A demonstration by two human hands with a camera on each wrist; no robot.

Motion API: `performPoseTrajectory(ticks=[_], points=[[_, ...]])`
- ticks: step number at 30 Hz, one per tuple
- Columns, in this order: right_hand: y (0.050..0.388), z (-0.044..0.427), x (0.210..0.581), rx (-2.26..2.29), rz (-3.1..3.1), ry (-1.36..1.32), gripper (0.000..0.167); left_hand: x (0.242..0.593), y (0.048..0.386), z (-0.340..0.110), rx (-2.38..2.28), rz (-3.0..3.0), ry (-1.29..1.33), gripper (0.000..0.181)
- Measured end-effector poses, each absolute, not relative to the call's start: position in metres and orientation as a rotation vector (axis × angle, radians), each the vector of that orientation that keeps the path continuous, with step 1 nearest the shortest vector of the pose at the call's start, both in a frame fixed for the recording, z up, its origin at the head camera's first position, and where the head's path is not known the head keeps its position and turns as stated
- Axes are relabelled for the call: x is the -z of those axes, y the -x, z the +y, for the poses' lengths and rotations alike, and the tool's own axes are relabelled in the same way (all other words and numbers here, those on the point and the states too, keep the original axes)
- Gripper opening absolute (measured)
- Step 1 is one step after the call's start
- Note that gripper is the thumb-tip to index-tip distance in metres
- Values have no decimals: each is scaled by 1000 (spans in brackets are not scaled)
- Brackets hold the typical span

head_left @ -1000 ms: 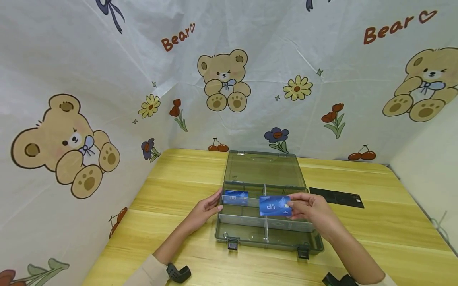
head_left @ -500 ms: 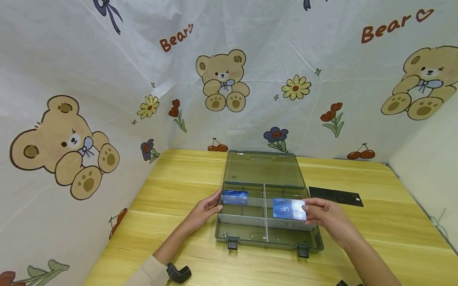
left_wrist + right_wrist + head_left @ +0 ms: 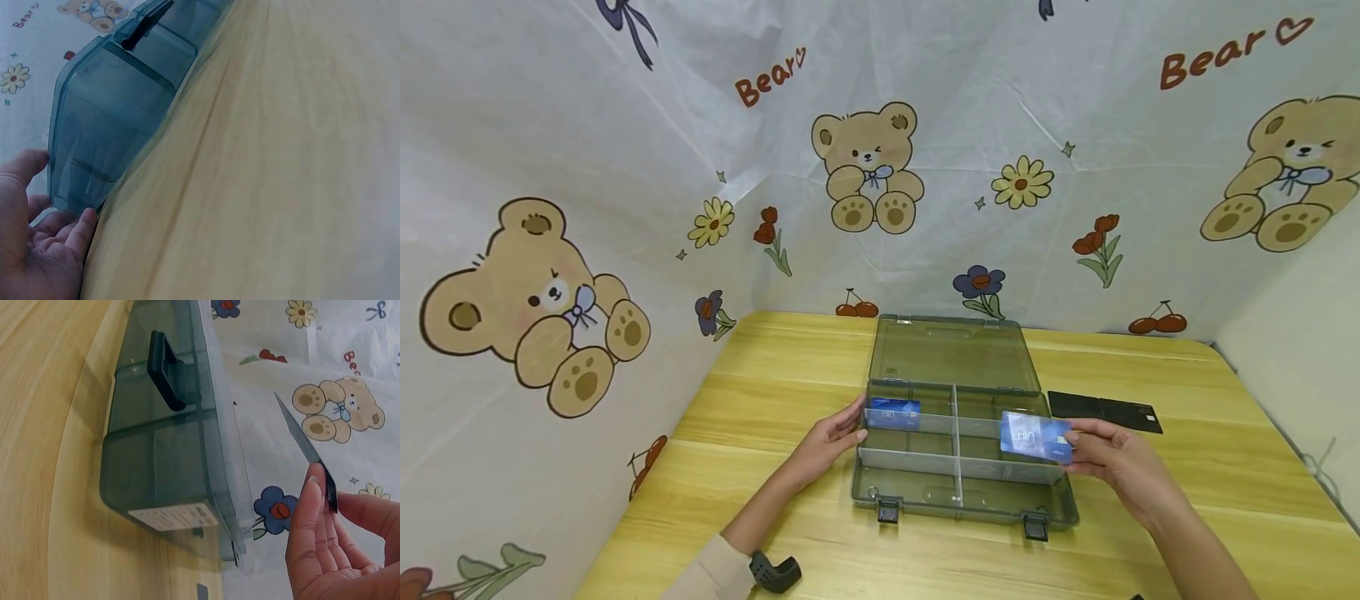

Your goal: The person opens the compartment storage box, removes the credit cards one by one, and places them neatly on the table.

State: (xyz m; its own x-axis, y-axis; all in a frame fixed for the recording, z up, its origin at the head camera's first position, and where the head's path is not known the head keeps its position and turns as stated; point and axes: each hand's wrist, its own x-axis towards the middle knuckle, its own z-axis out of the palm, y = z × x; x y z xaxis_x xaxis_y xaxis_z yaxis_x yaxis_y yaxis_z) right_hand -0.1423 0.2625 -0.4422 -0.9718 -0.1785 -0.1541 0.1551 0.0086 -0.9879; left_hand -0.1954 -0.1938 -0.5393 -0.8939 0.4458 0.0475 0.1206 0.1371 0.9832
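One card [image 3: 1036, 437], lower right of frame, is pinched at one end by the right hand [image 3: 1123, 462], likely to leave its face clear; the left hand [image 3: 825, 447], loosely spread, touches the lower-centre box [image 3: 961, 511], probably steadying it.

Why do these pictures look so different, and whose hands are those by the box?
No robot here: these are a person's two bare hands. The wide picture comes from a camera worn on the head, looking down. The two tilted pictures come from cameras on the wrists. On the yellow wood-grain table sits a see-through grey-green plastic box, lid open, with compartments. A shiny blue rectangular card is in its back left compartment, and flat black cards lie to its right. The left hand touches the box's left side. The right hand pinches a second blue card.
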Motion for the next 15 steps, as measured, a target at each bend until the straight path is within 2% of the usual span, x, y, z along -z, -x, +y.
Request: performPoseTrajectory(ticks=[4, 15], points=[[143, 273, 443, 2098, 2024, 13, 16, 539, 195, -194, -1825, 2153, -554, 67], [143, 297, 443, 2234, 1976, -30, 22, 538, 195, -193, -1830, 2145, -551, 67]])
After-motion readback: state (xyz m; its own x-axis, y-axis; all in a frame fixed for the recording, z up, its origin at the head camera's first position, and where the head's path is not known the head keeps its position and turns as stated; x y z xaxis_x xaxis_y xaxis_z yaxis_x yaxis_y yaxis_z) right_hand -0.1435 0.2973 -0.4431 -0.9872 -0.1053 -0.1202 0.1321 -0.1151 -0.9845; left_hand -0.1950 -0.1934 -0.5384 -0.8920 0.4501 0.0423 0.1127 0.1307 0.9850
